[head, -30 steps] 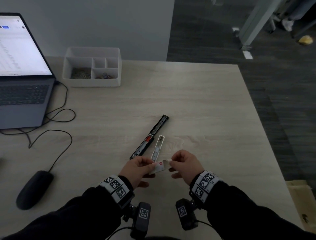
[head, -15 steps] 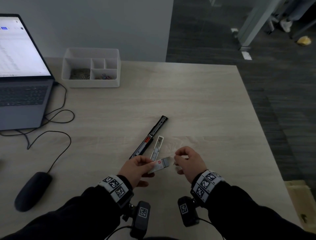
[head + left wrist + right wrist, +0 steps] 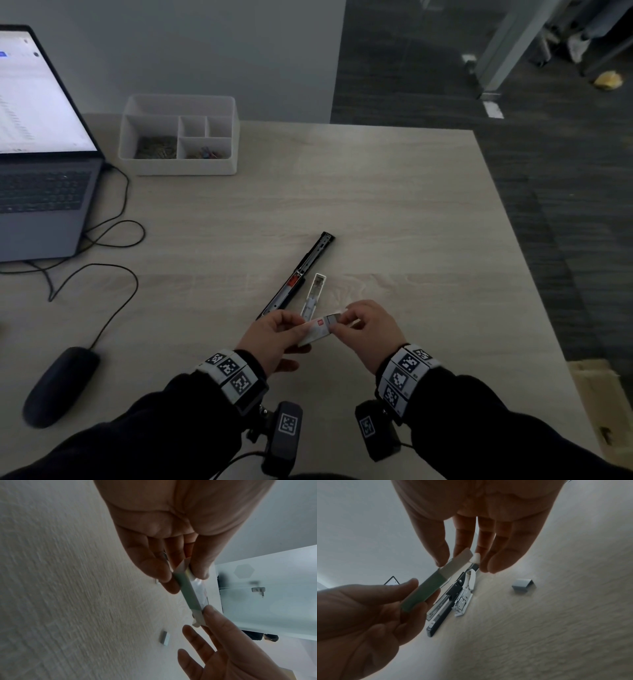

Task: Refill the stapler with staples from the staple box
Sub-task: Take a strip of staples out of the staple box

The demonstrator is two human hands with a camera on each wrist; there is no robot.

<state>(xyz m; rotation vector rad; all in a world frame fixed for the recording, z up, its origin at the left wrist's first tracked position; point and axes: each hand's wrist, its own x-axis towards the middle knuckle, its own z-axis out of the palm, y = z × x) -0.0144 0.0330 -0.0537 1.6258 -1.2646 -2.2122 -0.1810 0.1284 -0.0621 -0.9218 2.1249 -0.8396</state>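
Observation:
I hold a small staple box (image 3: 317,330) above the table's near edge. My left hand (image 3: 274,334) pinches its green sleeve (image 3: 426,593) between thumb and fingers. My right hand (image 3: 368,330) pinches the pale inner tray (image 3: 457,562), which sticks partly out of the sleeve. The stapler (image 3: 301,274) lies open on the table just beyond my hands, black magazine arm (image 3: 440,615) beside its white base (image 3: 315,291). A short block of staples (image 3: 523,586) lies loose on the table under my right hand; it also shows in the left wrist view (image 3: 164,638).
A laptop (image 3: 41,192) stands open at the far left, with its cable (image 3: 113,236) looping toward a dark mouse (image 3: 58,383). A white organiser tray (image 3: 178,168) with clips sits at the back. The table's right edge (image 3: 534,274) drops to dark floor.
The inner tray has slid partly out of the sleeve toward the right. Both hands have stayed at about the same spot above the table.

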